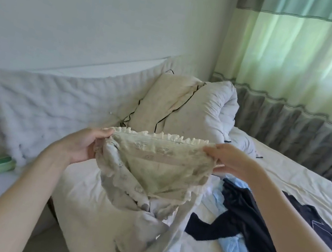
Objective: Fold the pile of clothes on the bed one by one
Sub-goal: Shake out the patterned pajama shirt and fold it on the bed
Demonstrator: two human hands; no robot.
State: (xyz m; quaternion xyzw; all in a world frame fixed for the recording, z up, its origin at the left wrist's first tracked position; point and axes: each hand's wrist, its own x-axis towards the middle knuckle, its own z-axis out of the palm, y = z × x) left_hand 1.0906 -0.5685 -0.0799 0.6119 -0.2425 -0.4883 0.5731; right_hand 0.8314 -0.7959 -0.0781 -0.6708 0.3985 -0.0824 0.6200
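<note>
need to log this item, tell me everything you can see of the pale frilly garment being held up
The pale cream printed garment with ruffled lace trim looks like thin, soft cotton with a faint small pattern. It hangs in the air above the white-sheeted bed, stretched wide by its frilled top edge. The left hand grips one end, the right hand pinches the other. Its lower part droops in loose, twisted folds toward the sheet, unfolded.

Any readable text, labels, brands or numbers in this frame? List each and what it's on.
None legible.
Cream ruffled garment held up between the left hand and right hand: small grey printed motifs, pictures not letters as far as I can tell.
Green container beside the bed: no label readable.
Dark garment on the bed: pale outline only, no text.
</note>
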